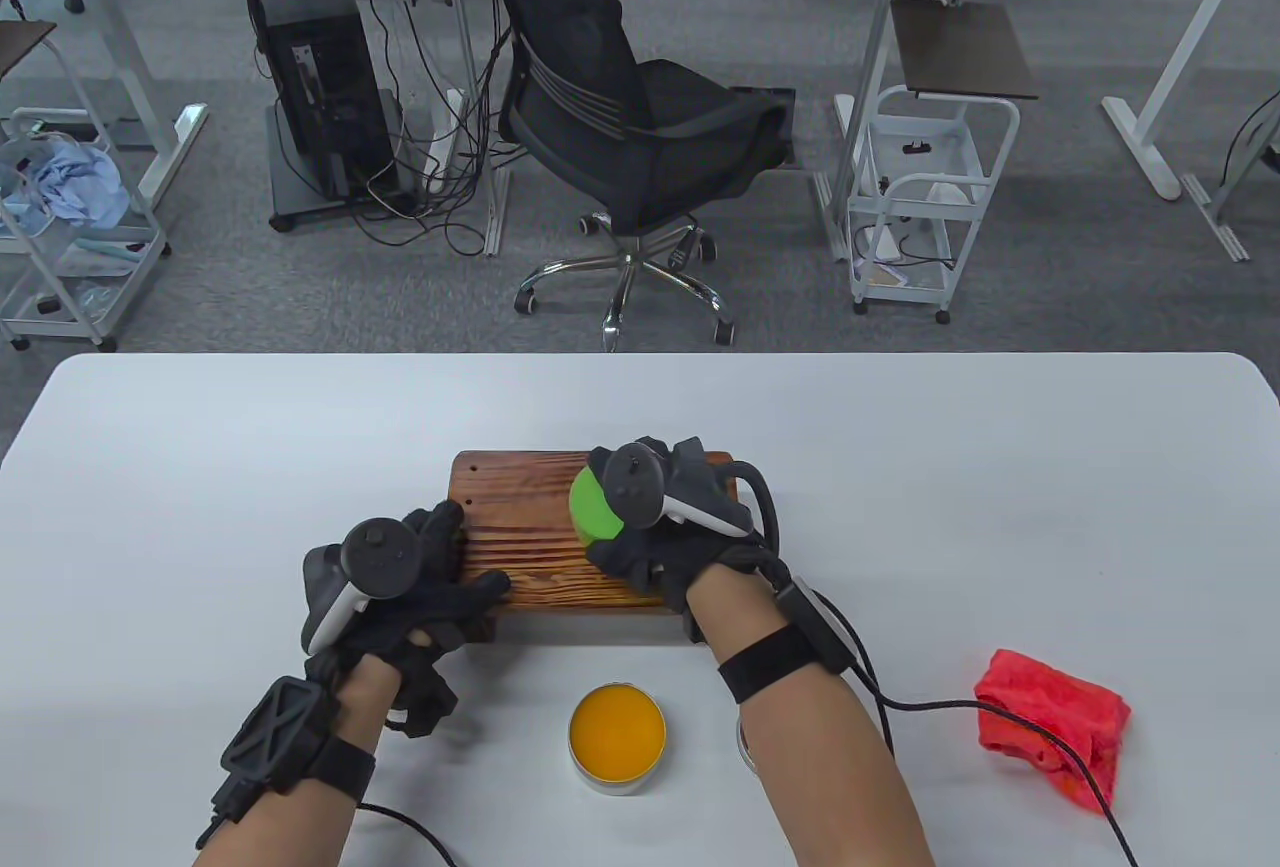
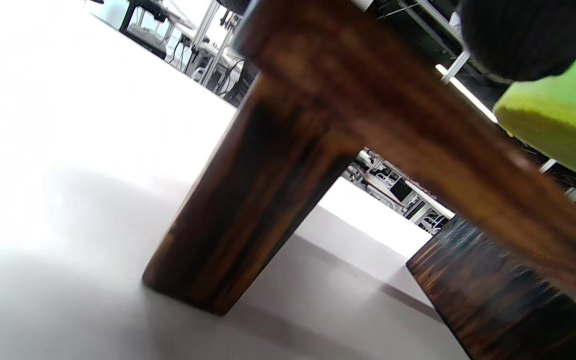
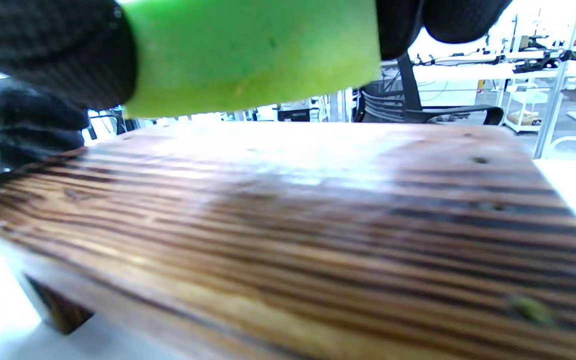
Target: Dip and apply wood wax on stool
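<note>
A small dark wooden stool (image 1: 530, 537) stands on the white table (image 1: 200, 467). My left hand (image 1: 420, 577) rests on the stool's left front corner, fingers spread on the top. My right hand (image 1: 640, 517) grips a round green sponge (image 1: 592, 507) over the right half of the stool top. In the right wrist view the sponge (image 3: 248, 55) hangs just above the grained top (image 3: 318, 225), and I cannot tell if it touches. The left wrist view shows a stool leg (image 2: 238, 210) and the sponge (image 2: 558, 115). An open tin of orange wax (image 1: 617, 735) sits in front of the stool.
A crumpled red cloth (image 1: 1050, 722) lies on the table at the right. The glove cable (image 1: 900, 702) runs from my right wrist past it. Beyond the far table edge stand a black office chair (image 1: 620, 137) and a white cart (image 1: 925, 197).
</note>
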Demonstrator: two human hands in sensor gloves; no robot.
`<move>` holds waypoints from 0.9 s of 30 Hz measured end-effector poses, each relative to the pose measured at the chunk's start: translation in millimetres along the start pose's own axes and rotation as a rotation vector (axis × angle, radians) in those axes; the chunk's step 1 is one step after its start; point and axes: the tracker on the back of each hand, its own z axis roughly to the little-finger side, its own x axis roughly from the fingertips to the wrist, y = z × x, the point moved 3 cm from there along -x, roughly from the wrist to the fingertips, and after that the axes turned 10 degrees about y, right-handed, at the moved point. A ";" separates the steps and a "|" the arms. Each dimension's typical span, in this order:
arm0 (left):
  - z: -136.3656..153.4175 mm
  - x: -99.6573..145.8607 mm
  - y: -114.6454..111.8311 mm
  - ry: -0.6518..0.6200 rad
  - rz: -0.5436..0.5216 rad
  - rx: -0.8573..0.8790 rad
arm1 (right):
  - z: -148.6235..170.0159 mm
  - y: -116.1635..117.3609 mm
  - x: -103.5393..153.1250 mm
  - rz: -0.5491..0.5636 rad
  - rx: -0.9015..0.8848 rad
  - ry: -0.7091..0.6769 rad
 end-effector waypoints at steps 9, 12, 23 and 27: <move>-35.2 39.4 11.7 -0.118 -0.058 -0.125 | 23.3 -8.3 57.3 0.007 0.045 -0.017; -41.9 53.5 5.7 -0.149 -0.049 -0.170 | 26.8 -5.5 73.0 -0.008 0.060 -0.024; -48.1 90.4 -43.8 -0.224 0.065 -0.243 | 20.9 22.2 109.4 -0.074 0.093 -0.094; -49.3 96.4 -60.4 -0.243 0.115 -0.261 | 17.0 34.5 115.1 -0.106 0.102 -0.121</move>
